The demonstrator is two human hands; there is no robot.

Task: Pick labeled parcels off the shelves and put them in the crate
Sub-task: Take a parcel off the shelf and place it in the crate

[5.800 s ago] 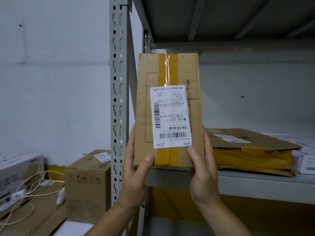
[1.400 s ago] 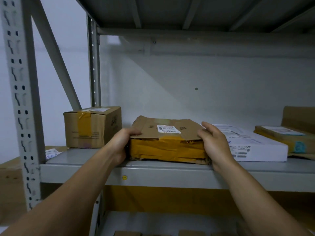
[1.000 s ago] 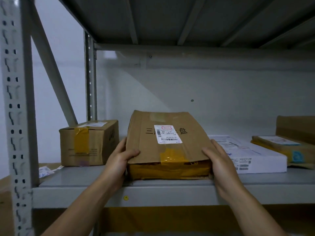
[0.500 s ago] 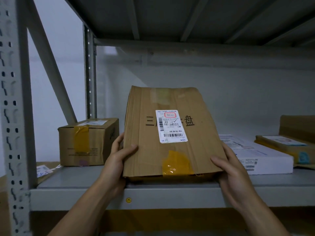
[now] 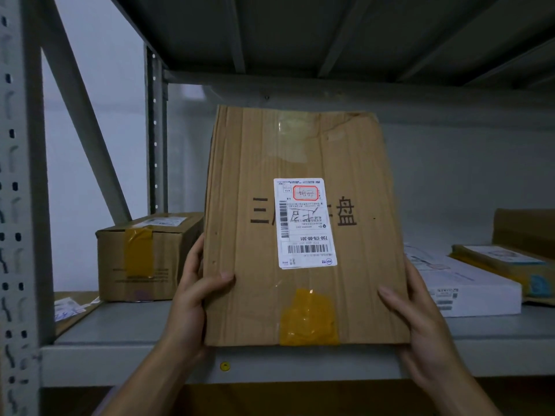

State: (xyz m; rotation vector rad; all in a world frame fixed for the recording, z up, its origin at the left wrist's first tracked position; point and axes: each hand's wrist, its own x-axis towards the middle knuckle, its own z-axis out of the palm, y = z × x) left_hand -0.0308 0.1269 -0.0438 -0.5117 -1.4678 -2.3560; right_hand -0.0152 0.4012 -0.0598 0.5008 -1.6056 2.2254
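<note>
Parcel [image 5: 255, 163] is pinched low between left grip [image 5: 192, 292] and right grip [image 5: 417, 319]. Its long axis is stood upright above them.

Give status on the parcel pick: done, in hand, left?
Done: nothing confirmable; the crate is out of view. In hand: the left hand and right hand grip a flat cardboard parcel upright at the front of the shelf, its label facing the camera. Left: carry it to the crate; a small brown box, a white box and a yellow-taped parcel lie on the shelf.
</note>
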